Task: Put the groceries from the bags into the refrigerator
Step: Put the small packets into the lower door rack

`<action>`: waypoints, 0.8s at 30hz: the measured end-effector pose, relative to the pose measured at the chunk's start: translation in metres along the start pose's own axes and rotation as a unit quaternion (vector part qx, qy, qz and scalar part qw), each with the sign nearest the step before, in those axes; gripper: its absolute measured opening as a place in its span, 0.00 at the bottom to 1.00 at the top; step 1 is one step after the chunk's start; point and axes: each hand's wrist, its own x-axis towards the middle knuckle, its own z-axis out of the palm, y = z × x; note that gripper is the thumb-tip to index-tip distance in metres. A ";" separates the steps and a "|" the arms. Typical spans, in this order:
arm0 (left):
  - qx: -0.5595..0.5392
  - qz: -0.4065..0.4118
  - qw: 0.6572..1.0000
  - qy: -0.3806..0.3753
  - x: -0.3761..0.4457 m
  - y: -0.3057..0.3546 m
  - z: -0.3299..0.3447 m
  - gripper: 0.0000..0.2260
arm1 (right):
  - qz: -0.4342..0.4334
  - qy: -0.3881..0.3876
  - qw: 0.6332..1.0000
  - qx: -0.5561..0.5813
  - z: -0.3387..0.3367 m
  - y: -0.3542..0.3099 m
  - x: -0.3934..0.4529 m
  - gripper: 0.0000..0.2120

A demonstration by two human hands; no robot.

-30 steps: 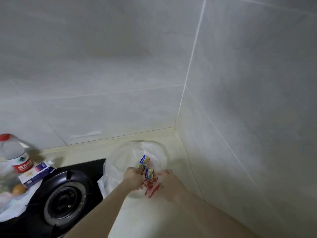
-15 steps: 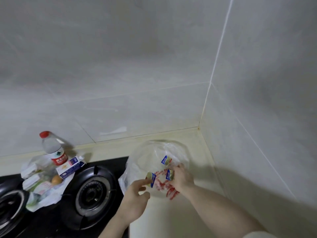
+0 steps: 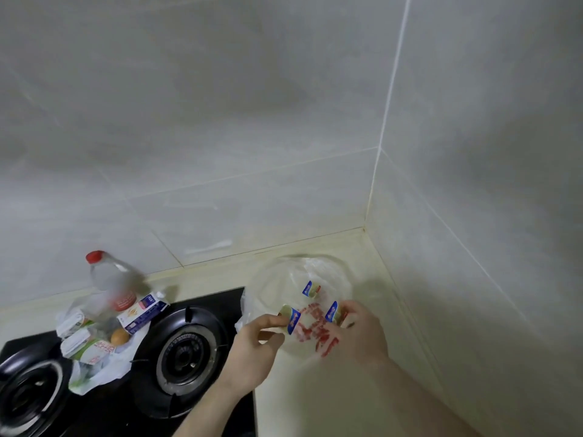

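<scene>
The left hand point(image 3: 252, 348) pinches a small blue-and-green packet point(image 3: 291, 316). At its three o'clock, the right hand point(image 3: 359, 335) grips another packet point(image 3: 332, 312) inside a clear plastic bag point(image 3: 284, 279) with red print, lying on the counter point(image 3: 315, 398) in the corner. A third packet point(image 3: 310, 289) lies at twelve o'clock.

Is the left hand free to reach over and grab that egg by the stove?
Probably not yet. The left hand is pinching a small packet at the clear bag. The egg lies uncovered among groceries, so the way looks open once the packet is let go.
</scene>
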 end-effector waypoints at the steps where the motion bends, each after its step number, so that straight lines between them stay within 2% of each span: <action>1: 0.006 0.008 1.000 -0.017 -0.003 0.000 0.001 0.14 | 0.002 0.019 1.000 0.016 -0.011 -0.002 -0.015 0.14; 5: 0.018 0.041 0.996 -0.083 -0.011 0.004 0.008 0.18 | 0.001 0.082 0.996 0.033 -0.042 -0.013 -0.075 0.17; 8: 0.048 0.106 0.983 -0.145 -0.016 0.012 0.020 0.23 | 0.030 0.126 0.992 0.004 -0.062 -0.015 -0.133 0.20; 13: 0.091 0.209 0.936 -0.269 -0.056 0.028 0.043 0.18 | 0.086 0.223 0.971 -0.008 -0.089 -0.018 -0.237 0.20; 16: 0.110 0.248 0.896 -0.352 -0.093 0.039 0.060 0.21 | 0.115 0.285 0.952 0.014 -0.103 -0.021 -0.303 0.18; 20: 0.130 0.287 0.823 -0.472 -0.145 0.060 0.087 0.22 | 0.161 0.370 0.914 0.032 -0.122 -0.025 -0.395 0.19; 24: 0.137 0.322 0.758 -0.550 -0.209 0.081 0.112 0.24 | 0.198 0.456 0.867 0.030 -0.134 -0.031 -0.484 0.19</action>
